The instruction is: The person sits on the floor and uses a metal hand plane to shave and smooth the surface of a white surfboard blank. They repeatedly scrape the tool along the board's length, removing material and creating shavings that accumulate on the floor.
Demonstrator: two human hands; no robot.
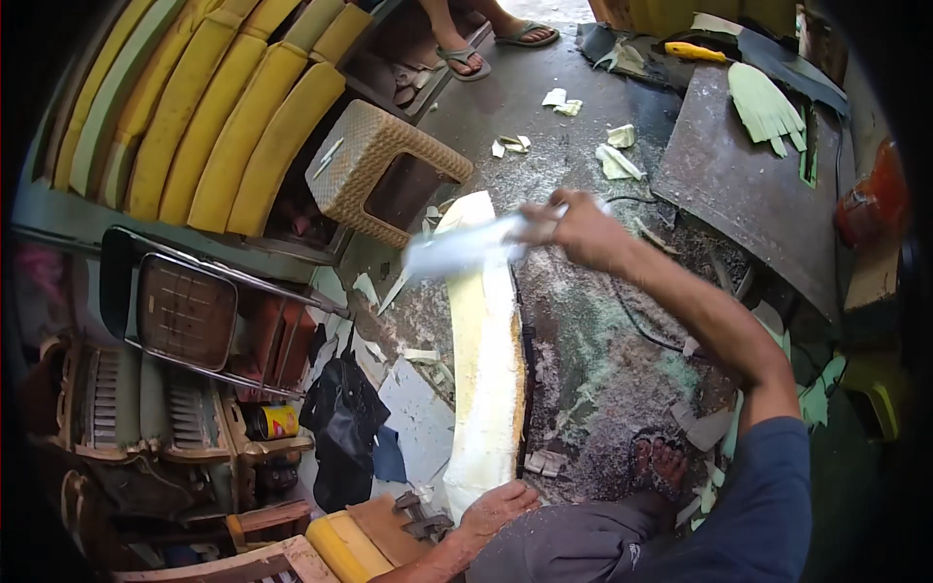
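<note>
A long, curved piece of pale yellow foam (468, 340) stretches away from me, its near part white and rough. At its near end, beside my knee, my left hand (498, 510) has its fingers curled over the edge, holding it. My right hand (573, 231) is closed around one end of a flat, pale blade-like tool (462, 251). Motion smears that tool, so its exact kind cannot be made out. It crosses over the foam's far part, pointing left; whether it touches the foam is unclear.
Foam scraps (617, 160) and crumbs litter the floor. A woven-pattern stool (389, 175) stands ahead, near stacked yellow foam strips (194, 117). At right lies a dark board (719, 165) with a yellow-handled tool (695, 51). Another person's sandalled feet (465, 63) are at the back.
</note>
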